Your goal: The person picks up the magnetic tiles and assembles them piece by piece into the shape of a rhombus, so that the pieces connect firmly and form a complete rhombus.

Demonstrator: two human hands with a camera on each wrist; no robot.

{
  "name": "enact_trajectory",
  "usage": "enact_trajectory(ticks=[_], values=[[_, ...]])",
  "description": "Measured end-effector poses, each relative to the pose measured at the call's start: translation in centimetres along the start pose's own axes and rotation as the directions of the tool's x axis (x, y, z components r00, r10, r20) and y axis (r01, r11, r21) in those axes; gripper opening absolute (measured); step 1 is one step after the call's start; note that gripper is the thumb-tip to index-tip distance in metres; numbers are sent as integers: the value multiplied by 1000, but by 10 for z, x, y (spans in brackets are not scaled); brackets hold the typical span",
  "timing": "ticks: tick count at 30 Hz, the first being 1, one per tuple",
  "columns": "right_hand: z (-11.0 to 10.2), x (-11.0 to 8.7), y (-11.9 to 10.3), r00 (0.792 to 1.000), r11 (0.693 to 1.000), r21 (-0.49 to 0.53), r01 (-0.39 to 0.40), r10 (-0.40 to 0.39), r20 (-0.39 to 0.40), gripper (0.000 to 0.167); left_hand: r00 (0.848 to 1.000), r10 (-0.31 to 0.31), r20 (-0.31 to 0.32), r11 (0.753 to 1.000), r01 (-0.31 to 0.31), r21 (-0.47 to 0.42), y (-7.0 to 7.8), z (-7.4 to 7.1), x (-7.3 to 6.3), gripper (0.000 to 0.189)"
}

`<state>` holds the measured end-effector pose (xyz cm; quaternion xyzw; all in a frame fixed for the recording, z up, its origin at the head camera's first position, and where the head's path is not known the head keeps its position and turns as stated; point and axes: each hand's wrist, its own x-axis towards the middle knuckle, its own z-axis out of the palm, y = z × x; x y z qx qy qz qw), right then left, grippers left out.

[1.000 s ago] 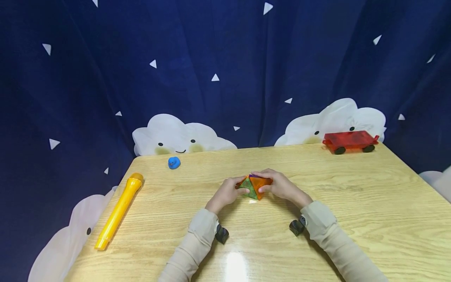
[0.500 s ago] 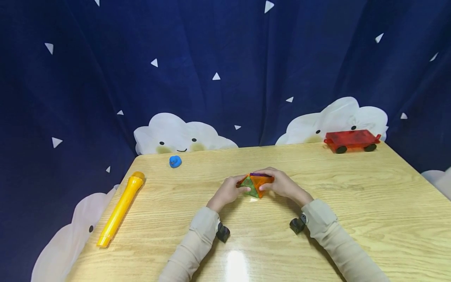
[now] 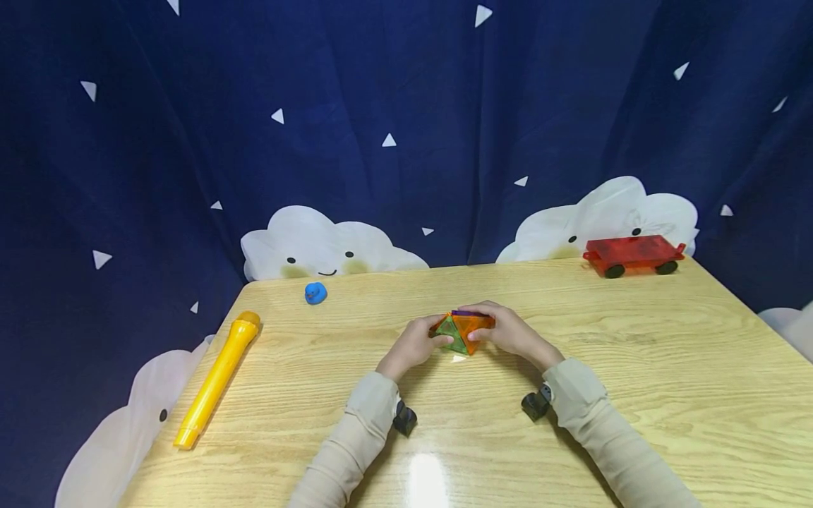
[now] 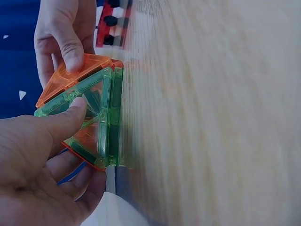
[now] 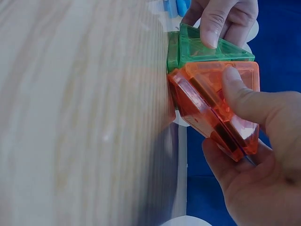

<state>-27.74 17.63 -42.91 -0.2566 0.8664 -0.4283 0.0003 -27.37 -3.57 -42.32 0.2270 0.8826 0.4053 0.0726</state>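
Both hands hold a small shape of translucent magnetic tiles close over the tabletop in the head view. My left hand (image 3: 413,346) grips its left side, the thumb pressed across a green triangular tile (image 4: 108,94) and the fingers curled behind. On the other side my right hand (image 3: 511,334) pinches an orange triangular tile (image 5: 207,75), thumb on the near face, fingers underneath and behind. Green and orange tiles meet along a slanted edge facing me. A purple tile (image 3: 468,312) shows as a thin strip along the top. The shape's inside and back are largely hidden by the hands.
A yellow toy microphone (image 3: 216,381) lies along the table's left side. Near the back edge sit a blue rubber duck (image 3: 315,293) and, at the far right, a red wheeled toy base (image 3: 635,254). A dark blue curtain (image 3: 356,106) hangs behind the wooden table (image 3: 635,367).
The tile shape and my left hand have shifted very slightly right and away from me. Both hands keep the same grip; the toys around them stay put.
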Motion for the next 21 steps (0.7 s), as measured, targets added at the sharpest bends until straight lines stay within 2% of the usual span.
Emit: enact_trajectory(ticks=[10,17,21], values=[[0,1,2,999,999,0,-36,36,2,48,1000,19,-10,1000,-19,12,-3,3,2,43],[1,-1,3,998,998,13,-64,64,5,47,1000,3,7,1000,-3,7,-4,4,1,47],[-2,-4,5,997,996,49,-80,80,2,49,999,-29,13,999,30,-18,-6,1,-3,53]])
